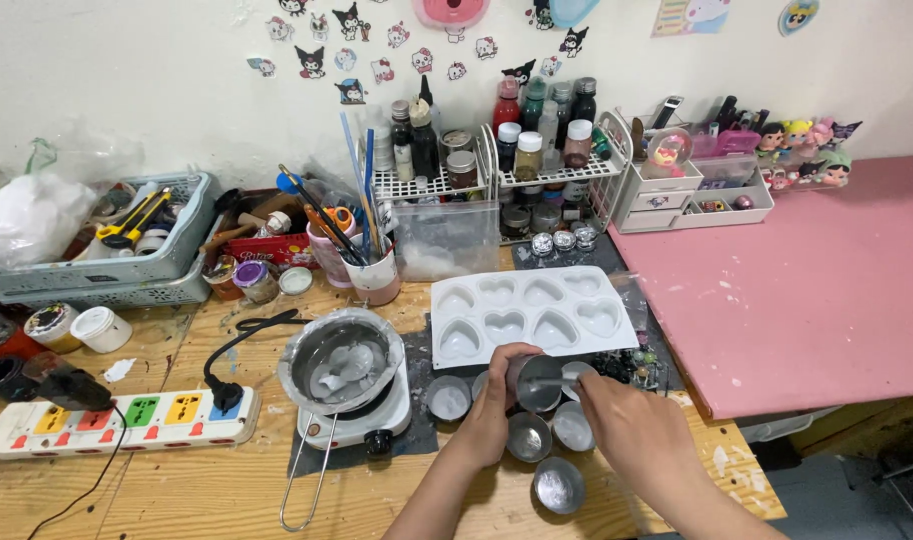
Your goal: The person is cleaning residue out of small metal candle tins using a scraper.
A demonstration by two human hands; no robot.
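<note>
Left hand is wrapped around a small metal cup, fingers curled on its left side, cup tilted toward the camera, just below the white heart mold. Right hand pinches a thin stirrer whose tip sits inside the cup. More metal cups lie on the table beneath.

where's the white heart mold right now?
Head view, centre-right of the wooden table: the white heart mold lies flat just behind the left hand and right hand, right of the metal pot, left of the pink board.
</note>
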